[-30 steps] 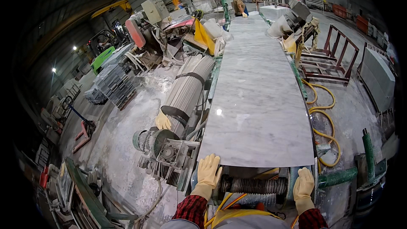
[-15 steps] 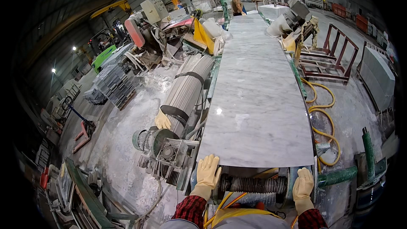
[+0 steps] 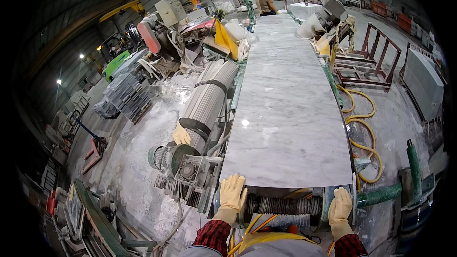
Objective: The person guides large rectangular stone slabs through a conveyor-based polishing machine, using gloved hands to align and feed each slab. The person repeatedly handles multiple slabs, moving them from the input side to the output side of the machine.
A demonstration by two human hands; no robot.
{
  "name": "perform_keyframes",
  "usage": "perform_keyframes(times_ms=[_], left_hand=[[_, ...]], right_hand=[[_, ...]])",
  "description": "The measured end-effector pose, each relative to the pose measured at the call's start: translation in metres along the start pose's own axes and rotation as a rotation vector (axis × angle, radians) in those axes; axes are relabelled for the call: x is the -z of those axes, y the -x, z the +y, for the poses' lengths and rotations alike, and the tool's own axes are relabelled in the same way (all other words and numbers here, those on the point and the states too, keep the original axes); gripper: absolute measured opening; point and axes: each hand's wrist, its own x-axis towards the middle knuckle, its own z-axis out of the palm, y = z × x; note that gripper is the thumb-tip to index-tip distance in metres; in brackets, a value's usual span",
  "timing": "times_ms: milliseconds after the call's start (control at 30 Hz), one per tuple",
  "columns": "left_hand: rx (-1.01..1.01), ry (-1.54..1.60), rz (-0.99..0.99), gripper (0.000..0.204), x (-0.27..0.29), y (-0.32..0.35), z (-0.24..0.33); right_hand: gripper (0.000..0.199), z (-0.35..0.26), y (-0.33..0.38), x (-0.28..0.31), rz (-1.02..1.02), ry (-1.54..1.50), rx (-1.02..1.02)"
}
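Note:
A long polished slab of white marble with grey veining (image 3: 285, 128) stretches away from me on a conveyor with green side rails. My left hand (image 3: 232, 192), in a cream rubber glove, rests at the slab's near left corner, fingers stretched out and touching the edge. At the near right corner my right hand (image 3: 340, 209), gloved alike, lies on the blue-grey belt (image 3: 329, 199); its fingers are extended, slightly bent, with nothing in them. Between my hands, below the slab's near edge, shows a dark ribbed roller (image 3: 285, 206).
Left of the conveyor lie a bundle of strapped stone strips (image 3: 205, 104), a loose glove (image 3: 181, 134) and a motor (image 3: 164, 158). A yellow hose (image 3: 364, 133) coils on the right floor near a rusty rack (image 3: 369, 64). A person (image 3: 265, 2) in a white hat stands at the far end.
The person at the far end has turned and now shows more of the back. My hands keep their places at the slab's near corners; the view has shifted slightly.

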Motion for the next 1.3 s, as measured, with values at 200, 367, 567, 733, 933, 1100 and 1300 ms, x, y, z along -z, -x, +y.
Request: perform_keyframes(times_ms=[200, 367, 567, 733, 933, 1100, 1300], left_hand=[[-0.005, 0.032, 0.006, 0.054, 0.003, 0.001, 0.002], [-0.006, 0.038, -0.006, 0.054, 0.006, 0.0, 0.004], [-0.011, 0.039, 0.0, 0.055, 0.007, 0.003, 0.004], [-0.016, 0.038, 0.01, 0.054, 0.01, 0.004, 0.006], [-0.012, 0.019, 0.018, 0.054, 0.006, 0.01, 0.003], [-0.017, 0.008, 0.015, 0.054, 0.002, 0.01, 0.002], [-0.016, 0.011, 0.016, 0.054, 0.003, 0.013, 0.003]], right_hand=[[0.028, 0.0, 0.003, 0.002, -0.017, 0.039, -0.006], [0.026, 0.002, 0.01, 0.002, -0.05, 0.036, -0.045], [0.021, -0.005, 0.002, 0.007, -0.003, 0.031, -0.009], [0.015, -0.007, 0.008, 0.005, -0.052, -0.077, -0.179], [0.017, -0.012, 0.002, 0.012, -0.09, 0.017, -0.102], [0.018, -0.014, 0.0, 0.012, -0.009, 0.068, -0.054], [0.025, -0.008, 0.014, 0.009, -0.112, 0.08, -0.138]])
